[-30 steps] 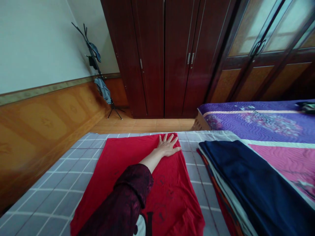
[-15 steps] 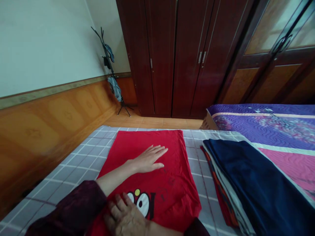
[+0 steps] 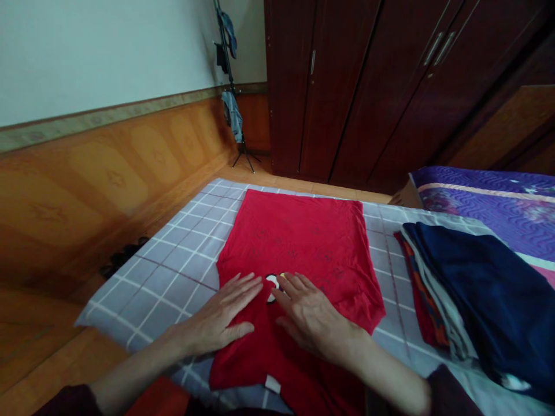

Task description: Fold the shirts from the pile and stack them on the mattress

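Observation:
A red T-shirt (image 3: 303,231) lies spread flat on the bed, with dark markings and a cartoon-eye print (image 3: 272,283) across its middle. My left hand (image 3: 232,312) rests on the shirt's left side, palm down with fingers stretched out. Beside it, my right hand (image 3: 310,312) lies flat over the print and hides part of it. Neither hand grips the cloth. Near the shirt's close edge shows a white label (image 3: 272,384).
Grey checked sheet (image 3: 173,266) covers the bed. To the right sits a stack of folded clothes (image 3: 485,277), dark blue on top. Beyond are a purple quilt (image 3: 481,188), a dark wooden wardrobe (image 3: 329,86) and a coat stand (image 3: 229,69). Dark shoes (image 3: 124,257) are left of the bed.
My left hand has drawn back from the shirt's far part to its left side. My right hand has shifted rightward onto the print. The view has turned left and down.

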Action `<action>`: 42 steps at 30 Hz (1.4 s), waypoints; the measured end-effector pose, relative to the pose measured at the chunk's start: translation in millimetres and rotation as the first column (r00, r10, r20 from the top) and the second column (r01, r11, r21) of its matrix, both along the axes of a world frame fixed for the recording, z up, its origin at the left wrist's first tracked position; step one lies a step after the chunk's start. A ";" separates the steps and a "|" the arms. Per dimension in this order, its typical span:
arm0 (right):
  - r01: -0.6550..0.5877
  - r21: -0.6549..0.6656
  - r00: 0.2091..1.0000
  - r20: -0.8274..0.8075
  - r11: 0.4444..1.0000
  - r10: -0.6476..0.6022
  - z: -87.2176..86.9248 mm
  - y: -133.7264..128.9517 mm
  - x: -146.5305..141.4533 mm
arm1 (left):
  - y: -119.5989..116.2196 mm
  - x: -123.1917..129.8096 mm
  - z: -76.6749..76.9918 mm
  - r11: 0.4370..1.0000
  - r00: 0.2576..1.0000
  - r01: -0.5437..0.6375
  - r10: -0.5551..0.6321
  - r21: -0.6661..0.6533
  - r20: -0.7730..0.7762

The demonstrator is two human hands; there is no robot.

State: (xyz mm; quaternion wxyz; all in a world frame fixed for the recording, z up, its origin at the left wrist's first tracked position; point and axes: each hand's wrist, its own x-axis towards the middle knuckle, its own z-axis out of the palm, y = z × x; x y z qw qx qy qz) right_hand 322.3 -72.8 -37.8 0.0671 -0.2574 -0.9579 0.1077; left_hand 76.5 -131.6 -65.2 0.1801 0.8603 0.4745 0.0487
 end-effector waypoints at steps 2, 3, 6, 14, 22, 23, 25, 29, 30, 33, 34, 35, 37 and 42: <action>0.045 0.059 0.999 -0.018 0.997 -0.044 1.0 -15.5 26.8 | -16.5 -2.0 9.9 0.990 0.990 0.142 -0.143 -0.025 -0.013; 0.049 0.091 0.999 -0.023 0.995 -0.047 -0.6 -26.5 41.1 | -24.7 -3.4 13.4 0.978 0.978 0.205 -0.206 -0.041 -0.020; 0.030 0.144 0.999 -0.034 0.989 -0.025 -14.1 -64.3 78.5 | -45.3 -10.0 16.4 0.941 0.945 0.323 -0.327 -0.103 -0.028; 0.099 0.328 0.994 -0.071 0.939 -0.080 -57.5 -118.3 121.9 | -65.9 -31.4 4.0 0.940 0.940 0.341 -0.341 0.019 -0.019; 0.177 0.337 0.984 -0.063 0.925 -0.166 -60.0 -112.4 137.1 | -50.8 -36.9 -0.3 0.941 0.939 0.335 -0.330 0.041 -0.095; 0.160 0.339 0.987 -0.048 0.927 -0.153 -61.8 -108.5 135.5 | -46.3 -36.6 -0.2 0.944 0.942 0.328 -0.323 0.045 -0.092; 0.144 0.330 0.988 0.006 0.933 -0.154 -62.7 -101.0 131.2 | -34.4 -37.2 1.4 0.954 0.952 0.296 -0.290 0.044 -0.098; 0.160 0.361 0.979 0.060 0.919 -0.194 -58.8 -91.2 124.6 | -3.0 -44.2 5.0 0.982 0.966 0.190 -0.190 -0.018 -0.177; 0.165 0.367 0.977 0.068 0.915 -0.204 -58.3 -89.7 124.2 | 4.3 -46.2 4.9 0.983 0.964 0.179 -0.182 -0.034 -0.191; 0.174 0.375 0.971 0.091 0.910 -0.223 -59.3 -87.0 125.2 | 17.7 -50.1 2.3 0.985 0.962 0.173 -0.174 -0.025 -0.211; 0.164 0.373 0.970 0.104 0.913 -0.217 -60.0 -86.3 125.7 | 18.9 -50.4 1.1 0.985 0.962 0.171 -0.169 -0.008 -0.215; 0.148 0.367 0.971 0.124 0.918 -0.206 -60.6 -85.6 126.2 | 18.6 -50.3 0.1 0.984 0.961 0.176 -0.170 0.006 -0.220; 0.097 0.340 0.973 0.166 0.935 -0.162 -60.6 -83.9 126.5 | 14.1 -49.2 -0.6 0.979 0.956 0.202 -0.192 0.020 -0.222; 0.058 0.274 0.979 0.170 0.960 -0.108 -49.8 -82.7 125.3 | -7.0 -46.6 5.3 0.948 0.930 0.319 -0.315 -0.011 -0.189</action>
